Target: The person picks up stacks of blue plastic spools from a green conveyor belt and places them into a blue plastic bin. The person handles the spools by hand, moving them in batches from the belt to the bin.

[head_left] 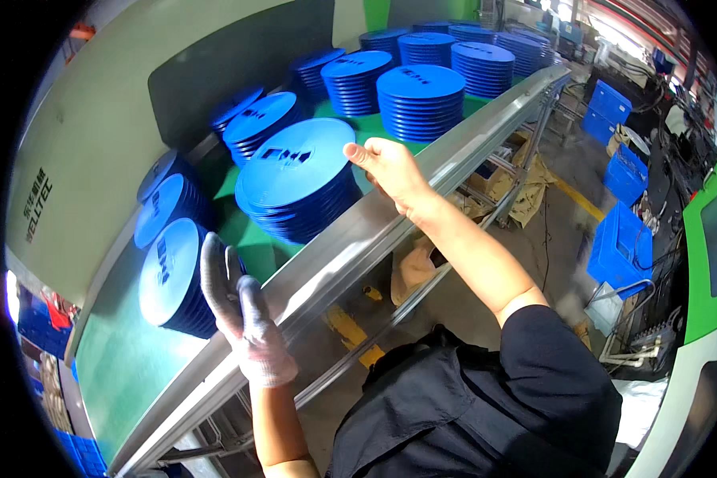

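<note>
My left hand (243, 319), in a grey-and-white work glove, is held upright with its fingers stretched and apart. It is beside the nearest stack of round blue plastic discs (171, 271), overlapping its right side in view; whether it touches cannot be told. To the right of a larger, leaning stack of blue discs (299, 163) is my bare right hand (390, 171). Its thumb points at the rim of the upper discs, apart from the other fingers, which bend down and are partly hidden. Slots and holes mark the middle of the top disc.
More blue disc stacks (421, 99) stand along the green conveyor belt (123, 382). A metal rail (327, 267) edges it on my side; a pale machine housing (80, 151) rises behind. Blue crates (620, 243) sit on the floor at right, near a green-and-white machine (705, 263).
</note>
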The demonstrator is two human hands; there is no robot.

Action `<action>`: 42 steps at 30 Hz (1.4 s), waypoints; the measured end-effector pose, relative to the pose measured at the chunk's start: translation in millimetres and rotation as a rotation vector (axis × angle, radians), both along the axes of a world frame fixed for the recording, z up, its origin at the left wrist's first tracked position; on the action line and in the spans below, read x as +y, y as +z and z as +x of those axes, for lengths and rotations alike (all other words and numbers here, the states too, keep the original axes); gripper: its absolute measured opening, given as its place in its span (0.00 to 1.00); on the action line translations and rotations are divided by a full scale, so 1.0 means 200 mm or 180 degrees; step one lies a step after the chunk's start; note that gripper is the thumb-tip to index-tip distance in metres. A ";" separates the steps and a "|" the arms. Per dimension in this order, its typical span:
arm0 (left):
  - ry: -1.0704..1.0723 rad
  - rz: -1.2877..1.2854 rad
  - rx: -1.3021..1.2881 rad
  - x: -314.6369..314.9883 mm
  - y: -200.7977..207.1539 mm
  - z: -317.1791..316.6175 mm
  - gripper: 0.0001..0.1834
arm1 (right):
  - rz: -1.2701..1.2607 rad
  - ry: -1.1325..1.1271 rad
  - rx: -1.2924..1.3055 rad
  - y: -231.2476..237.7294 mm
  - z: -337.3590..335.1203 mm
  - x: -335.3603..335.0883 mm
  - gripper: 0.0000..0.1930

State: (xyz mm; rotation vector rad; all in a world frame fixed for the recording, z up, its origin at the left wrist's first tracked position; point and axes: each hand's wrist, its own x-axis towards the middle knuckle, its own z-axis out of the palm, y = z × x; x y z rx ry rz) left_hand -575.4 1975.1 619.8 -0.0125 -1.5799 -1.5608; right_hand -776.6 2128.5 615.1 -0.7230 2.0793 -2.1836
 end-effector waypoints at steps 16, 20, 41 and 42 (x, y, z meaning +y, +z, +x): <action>-0.0594 0.2277 -0.0931 -0.24 -0.02 -0.61 0.34 | 0.0291 0.0579 0.0358 0.03 -0.18 -0.21 0.49; -0.0547 0.2203 -0.1077 -0.18 0.04 -0.58 0.37 | 0.0284 0.0909 0.0045 0.04 -0.21 -0.16 0.47; -0.1500 0.2409 -0.0067 -0.20 0.12 -0.53 0.31 | -0.0825 0.1501 -0.0540 0.21 -0.08 -0.12 0.43; -0.1088 0.2190 0.0126 -0.13 0.19 -0.51 0.30 | -0.0953 0.1334 -0.0518 0.29 -0.01 -0.11 0.43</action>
